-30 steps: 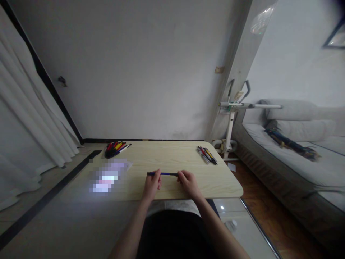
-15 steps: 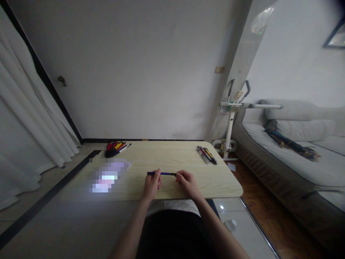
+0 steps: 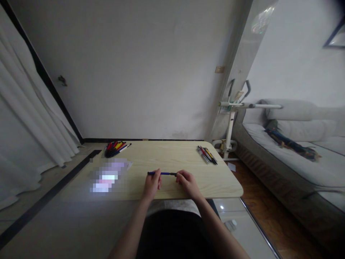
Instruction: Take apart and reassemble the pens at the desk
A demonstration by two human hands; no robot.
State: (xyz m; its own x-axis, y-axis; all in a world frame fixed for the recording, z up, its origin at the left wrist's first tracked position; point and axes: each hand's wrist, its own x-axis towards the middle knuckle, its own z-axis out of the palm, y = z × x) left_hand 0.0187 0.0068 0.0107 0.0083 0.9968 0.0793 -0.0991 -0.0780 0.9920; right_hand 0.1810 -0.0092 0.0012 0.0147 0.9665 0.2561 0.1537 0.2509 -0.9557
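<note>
A blue pen (image 3: 165, 173) with dark ends is held level above the near middle of the wooden table (image 3: 167, 154). My left hand (image 3: 153, 183) pinches it close to its left end, thumb on top. The fingers of my right hand (image 3: 186, 181) close on the dark right end. On the far left of the table lies a heap of red, yellow, black and blue pens (image 3: 115, 149). At the far right a smaller group of pens (image 3: 207, 154) lies side by side.
A blurred-out bright object (image 3: 107, 177) lies on the table's left part. Behind the table stands a white wall (image 3: 140, 72). To the right are a white exercise machine (image 3: 229, 129) and a grey sofa (image 3: 291, 158). A clear bottle (image 3: 230, 225) is below the table's right side.
</note>
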